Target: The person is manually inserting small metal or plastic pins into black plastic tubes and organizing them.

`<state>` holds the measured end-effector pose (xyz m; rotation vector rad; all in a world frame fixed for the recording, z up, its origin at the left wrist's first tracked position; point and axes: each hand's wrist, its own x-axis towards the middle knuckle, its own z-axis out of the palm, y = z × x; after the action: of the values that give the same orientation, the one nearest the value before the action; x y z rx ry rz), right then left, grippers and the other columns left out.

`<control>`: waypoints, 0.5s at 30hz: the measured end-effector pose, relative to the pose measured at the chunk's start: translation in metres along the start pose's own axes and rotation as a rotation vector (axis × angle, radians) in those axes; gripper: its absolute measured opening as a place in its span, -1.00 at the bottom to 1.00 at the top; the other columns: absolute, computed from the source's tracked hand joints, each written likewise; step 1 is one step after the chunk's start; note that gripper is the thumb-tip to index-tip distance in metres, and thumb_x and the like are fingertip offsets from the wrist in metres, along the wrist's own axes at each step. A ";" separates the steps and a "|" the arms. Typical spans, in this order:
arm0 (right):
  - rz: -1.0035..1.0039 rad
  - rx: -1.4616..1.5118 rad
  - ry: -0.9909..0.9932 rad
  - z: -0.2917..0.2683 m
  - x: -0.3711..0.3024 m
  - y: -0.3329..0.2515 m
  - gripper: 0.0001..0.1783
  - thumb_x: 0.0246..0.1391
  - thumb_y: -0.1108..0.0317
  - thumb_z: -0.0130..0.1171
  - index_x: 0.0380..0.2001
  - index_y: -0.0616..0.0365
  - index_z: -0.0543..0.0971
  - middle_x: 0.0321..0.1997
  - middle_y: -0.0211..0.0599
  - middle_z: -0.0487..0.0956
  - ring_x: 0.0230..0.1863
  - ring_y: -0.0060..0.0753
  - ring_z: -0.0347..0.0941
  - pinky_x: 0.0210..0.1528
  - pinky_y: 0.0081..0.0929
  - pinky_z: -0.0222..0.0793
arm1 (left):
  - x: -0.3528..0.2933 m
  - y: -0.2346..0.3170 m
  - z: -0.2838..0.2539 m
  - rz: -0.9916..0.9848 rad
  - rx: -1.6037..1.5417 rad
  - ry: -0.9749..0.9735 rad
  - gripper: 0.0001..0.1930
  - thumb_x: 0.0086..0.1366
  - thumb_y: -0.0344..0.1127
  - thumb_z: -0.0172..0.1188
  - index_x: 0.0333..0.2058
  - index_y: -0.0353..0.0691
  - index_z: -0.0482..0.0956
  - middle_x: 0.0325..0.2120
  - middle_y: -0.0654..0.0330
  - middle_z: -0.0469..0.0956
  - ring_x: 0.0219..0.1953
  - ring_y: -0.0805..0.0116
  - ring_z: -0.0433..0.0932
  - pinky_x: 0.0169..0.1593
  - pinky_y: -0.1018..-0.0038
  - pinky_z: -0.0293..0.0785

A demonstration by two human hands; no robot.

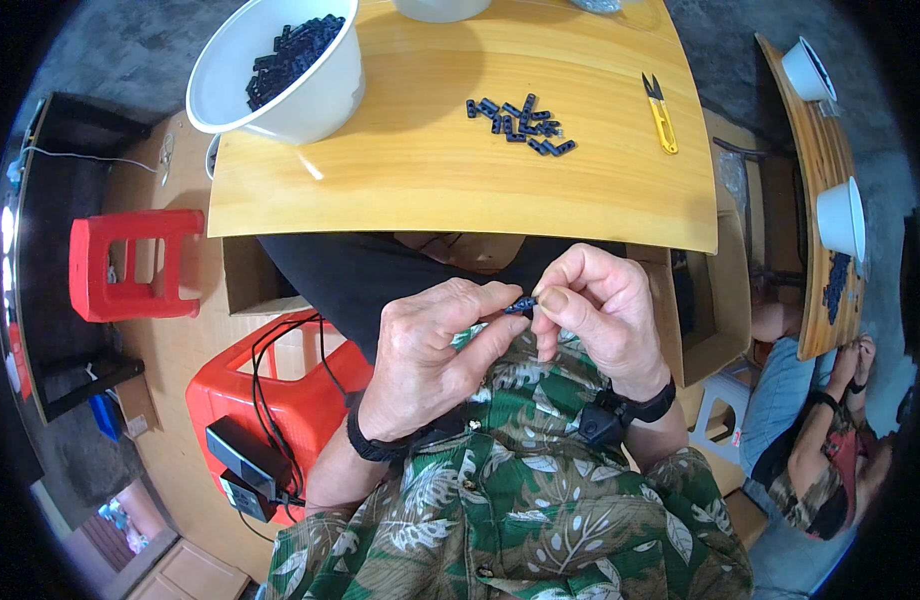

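Observation:
A small dark blue-black plastic piece point(521, 304) is held above my lap, just off the near edge of the table. My left hand point(435, 335) pinches it between thumb and forefinger. Thumb and forefinger of my right hand point(602, 312) close on its right end, and the fingertips cover part of it. Whether something smaller is between the right fingertips cannot be made out. Beyond my hands, a loose pile of similar dark pieces point(520, 126) with small holes lies on the wooden table point(410, 190).
A white bowl point(325, 110) of dark pieces stands at the table's left. Yellow-handled thread snips point(663, 118) lie at the right. Red stools point(138, 265) and a cardboard box point(715, 340) flank me. Another person point(820, 450) sits far right beside a second table point(815, 250).

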<state>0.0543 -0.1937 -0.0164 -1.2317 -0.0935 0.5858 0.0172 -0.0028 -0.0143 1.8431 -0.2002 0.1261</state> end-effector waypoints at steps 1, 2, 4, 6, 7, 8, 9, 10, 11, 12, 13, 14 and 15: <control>0.002 0.000 0.002 -0.001 0.002 0.000 -0.84 0.26 0.37 0.20 -0.34 0.25 0.54 -0.51 -0.36 0.59 -0.55 -0.65 0.50 -0.49 -0.67 0.47 | 0.002 -0.002 0.000 0.038 0.054 0.002 -0.80 0.06 -0.55 0.40 -0.28 -0.33 0.69 -0.47 0.08 0.67 -0.46 0.31 0.65 -0.36 0.47 0.53; 0.000 0.005 -0.002 -0.002 0.004 -0.001 -0.85 0.25 0.37 0.20 -0.34 0.24 0.54 -0.51 -0.37 0.59 -0.55 -0.66 0.49 -0.50 -0.68 0.45 | 0.003 -0.004 0.001 0.077 0.108 0.005 -0.80 0.06 -0.55 0.40 -0.29 -0.33 0.68 -0.48 0.08 0.66 -0.47 0.29 0.65 -0.36 0.46 0.53; -0.001 0.008 -0.006 -0.003 0.007 -0.001 -0.85 0.25 0.37 0.21 -0.35 0.24 0.55 -0.51 -0.37 0.59 -0.56 -0.68 0.48 -0.51 -0.69 0.44 | 0.005 -0.006 0.002 0.126 0.128 0.016 -0.78 0.04 -0.57 0.39 -0.29 -0.33 0.66 -0.50 0.06 0.63 -0.47 0.22 0.63 -0.37 0.41 0.53; -0.013 -0.033 0.011 0.000 0.008 -0.001 -0.85 0.25 0.37 0.21 -0.34 0.24 0.55 -0.52 -0.38 0.59 -0.57 -0.70 0.47 -0.51 -0.71 0.44 | 0.006 -0.008 0.002 0.175 0.148 0.028 -0.76 0.01 -0.59 0.39 -0.28 -0.34 0.63 -0.52 0.05 0.60 -0.47 0.14 0.62 -0.38 0.37 0.53; -0.013 -0.036 0.011 0.001 0.009 0.000 -0.85 0.25 0.37 0.21 -0.34 0.24 0.55 -0.52 -0.38 0.59 -0.57 -0.70 0.47 -0.51 -0.71 0.44 | 0.007 -0.008 0.002 0.194 0.170 0.035 -0.76 0.01 -0.59 0.39 -0.28 -0.34 0.63 -0.53 0.04 0.59 -0.47 0.14 0.61 -0.39 0.36 0.53; -0.016 -0.020 0.017 0.002 0.009 0.001 -0.85 0.24 0.37 0.22 -0.34 0.24 0.55 -0.52 -0.39 0.59 -0.57 -0.71 0.46 -0.51 -0.71 0.44 | 0.007 -0.008 0.003 0.214 0.192 0.042 -0.75 0.00 -0.60 0.38 -0.29 -0.35 0.62 -0.54 0.04 0.58 -0.48 0.13 0.60 -0.40 0.35 0.52; -0.018 -0.003 0.022 0.003 0.009 0.002 -0.85 0.24 0.37 0.22 -0.34 0.23 0.55 -0.52 -0.39 0.59 -0.57 -0.72 0.45 -0.51 -0.72 0.44 | 0.007 -0.008 0.003 0.216 0.190 0.044 -0.75 0.00 -0.60 0.38 -0.29 -0.35 0.62 -0.54 0.04 0.58 -0.48 0.13 0.60 -0.40 0.35 0.52; -0.020 -0.007 0.020 0.004 0.009 0.003 -0.85 0.24 0.37 0.22 -0.34 0.23 0.55 -0.52 -0.39 0.59 -0.57 -0.72 0.45 -0.51 -0.72 0.44 | 0.006 -0.009 0.003 0.198 0.189 0.052 -0.76 0.01 -0.59 0.39 -0.29 -0.34 0.63 -0.53 0.04 0.59 -0.48 0.14 0.61 -0.39 0.36 0.53; -0.029 0.006 0.027 0.005 0.009 0.004 -0.85 0.24 0.36 0.22 -0.34 0.24 0.55 -0.52 -0.38 0.59 -0.57 -0.70 0.46 -0.51 -0.71 0.44 | 0.006 -0.009 0.003 0.180 0.189 0.059 -0.77 0.01 -0.58 0.39 -0.30 -0.34 0.63 -0.52 0.05 0.60 -0.47 0.15 0.62 -0.38 0.37 0.53; -0.037 0.019 0.034 0.005 0.010 0.004 -0.84 0.25 0.36 0.22 -0.33 0.24 0.55 -0.51 -0.37 0.59 -0.57 -0.68 0.46 -0.52 -0.69 0.44 | 0.005 -0.009 0.004 0.182 0.187 0.062 -0.77 0.01 -0.58 0.39 -0.30 -0.34 0.63 -0.52 0.05 0.60 -0.47 0.15 0.62 -0.38 0.37 0.53; -0.039 0.014 0.033 0.003 0.011 0.004 -0.84 0.25 0.36 0.22 -0.33 0.24 0.55 -0.51 -0.37 0.59 -0.57 -0.68 0.46 -0.52 -0.69 0.44 | 0.003 -0.010 0.005 0.130 0.122 0.074 -0.78 0.02 -0.58 0.39 -0.30 -0.34 0.64 -0.50 0.05 0.62 -0.46 0.17 0.63 -0.37 0.39 0.54; -0.006 0.087 0.000 0.001 0.011 0.004 -0.84 0.25 0.36 0.21 -0.33 0.25 0.55 -0.51 -0.36 0.59 -0.58 -0.66 0.47 -0.52 -0.68 0.45 | 0.003 -0.010 0.005 0.078 0.056 0.086 -0.79 0.03 -0.57 0.40 -0.31 -0.34 0.64 -0.48 0.05 0.63 -0.45 0.18 0.64 -0.35 0.41 0.55; 0.029 0.161 -0.033 -0.001 0.012 0.004 -0.83 0.25 0.35 0.21 -0.32 0.25 0.55 -0.51 -0.34 0.59 -0.58 -0.64 0.48 -0.53 -0.66 0.46 | 0.003 -0.010 0.005 0.080 0.054 0.088 -0.79 0.03 -0.57 0.40 -0.31 -0.34 0.64 -0.48 0.05 0.63 -0.45 0.18 0.64 -0.35 0.41 0.55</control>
<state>0.0631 -0.1878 -0.0236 -1.0689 -0.0554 0.6266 0.0221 -0.0050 -0.0240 1.8795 -0.2103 0.2704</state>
